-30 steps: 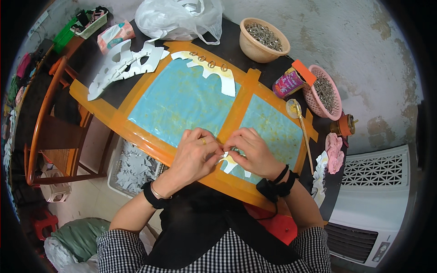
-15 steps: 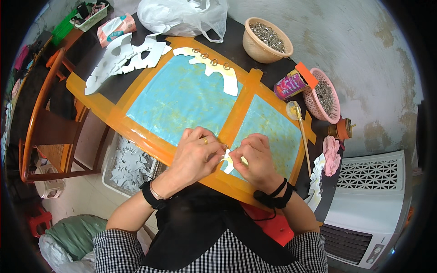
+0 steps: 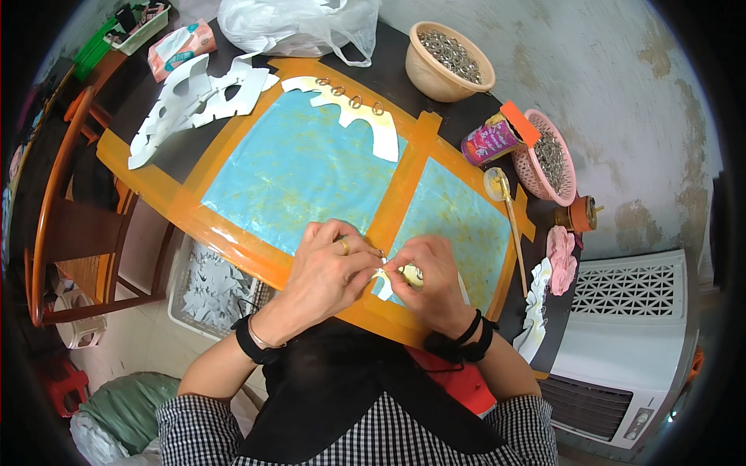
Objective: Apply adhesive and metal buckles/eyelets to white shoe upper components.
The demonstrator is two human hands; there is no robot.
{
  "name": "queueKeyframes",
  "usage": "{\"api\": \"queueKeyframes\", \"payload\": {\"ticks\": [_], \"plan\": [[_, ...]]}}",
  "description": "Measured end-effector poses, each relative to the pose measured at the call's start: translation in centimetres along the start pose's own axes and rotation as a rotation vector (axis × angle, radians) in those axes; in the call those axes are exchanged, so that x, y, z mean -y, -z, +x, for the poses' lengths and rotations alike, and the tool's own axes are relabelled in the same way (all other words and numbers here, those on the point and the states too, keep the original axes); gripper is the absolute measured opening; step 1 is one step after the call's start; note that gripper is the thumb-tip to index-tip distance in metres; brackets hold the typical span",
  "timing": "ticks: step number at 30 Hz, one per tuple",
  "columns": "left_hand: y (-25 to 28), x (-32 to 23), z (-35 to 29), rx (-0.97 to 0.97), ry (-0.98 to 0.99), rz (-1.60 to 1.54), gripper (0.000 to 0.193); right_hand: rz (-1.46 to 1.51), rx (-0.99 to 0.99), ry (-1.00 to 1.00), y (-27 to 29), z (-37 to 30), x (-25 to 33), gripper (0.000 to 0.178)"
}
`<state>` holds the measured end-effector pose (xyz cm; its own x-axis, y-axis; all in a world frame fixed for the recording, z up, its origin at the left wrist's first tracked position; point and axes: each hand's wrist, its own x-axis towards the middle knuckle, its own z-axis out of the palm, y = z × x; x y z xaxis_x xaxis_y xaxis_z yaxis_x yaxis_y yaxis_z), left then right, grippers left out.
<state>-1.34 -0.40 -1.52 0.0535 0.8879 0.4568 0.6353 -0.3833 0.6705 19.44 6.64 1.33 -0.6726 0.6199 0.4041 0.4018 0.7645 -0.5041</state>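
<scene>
My left hand (image 3: 330,268) and my right hand (image 3: 431,286) meet low over the blue sheet, fingertips almost touching. Both are closed in a pinch on a white scalloped cut-out strip (image 3: 383,286) with yellowish glue on it. Most of the strip is hidden behind my right fingers. What looks like a bit of metal ring shows at my left fingertips, too small to be sure. Farther off, another white scalloped strip (image 3: 384,140) lies on the blue sheet (image 3: 303,171), with several metal rings (image 3: 356,102) along its glued edge.
Orange tape (image 3: 408,182) borders the sheet. Along the right stand a beige bowl (image 3: 420,66) and a pink basket (image 3: 523,167) of metal rings, a purple can (image 3: 486,146) and a glue brush (image 3: 514,225). White cut-out sheets (image 3: 183,105) and a plastic bag (image 3: 291,27) lie at the back.
The whole view has shifted slightly, with the table a little farther left and up. My fingers have drawn closer together on the strip; my right hand sits slightly more to the left.
</scene>
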Motion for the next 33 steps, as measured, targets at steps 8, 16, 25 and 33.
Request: {"api": "queueKeyframes", "payload": {"ticks": [8, 16, 25, 33], "plan": [[0.0, 0.0, 0.0, 0.019, 0.014, 0.009, 0.020, -0.092, 0.086, 0.171, 1.4, 1.1, -1.6, 0.032], [0.3, -0.3, 0.3, 0.044, 0.023, 0.020, 0.016, -0.088, 0.130, 0.214, 1.3, 1.5, -1.8, 0.023], [0.4, -0.7, 0.3, 0.033, 0.010, 0.054, 0.017, -0.056, 0.100, 0.196, 1.3, 1.4, -1.9, 0.025], [0.1, -0.3, 0.2, 0.005, -0.027, 0.060, 0.014, -0.011, 0.143, 0.192, 1.3, 1.6, -1.8, 0.025]]}}
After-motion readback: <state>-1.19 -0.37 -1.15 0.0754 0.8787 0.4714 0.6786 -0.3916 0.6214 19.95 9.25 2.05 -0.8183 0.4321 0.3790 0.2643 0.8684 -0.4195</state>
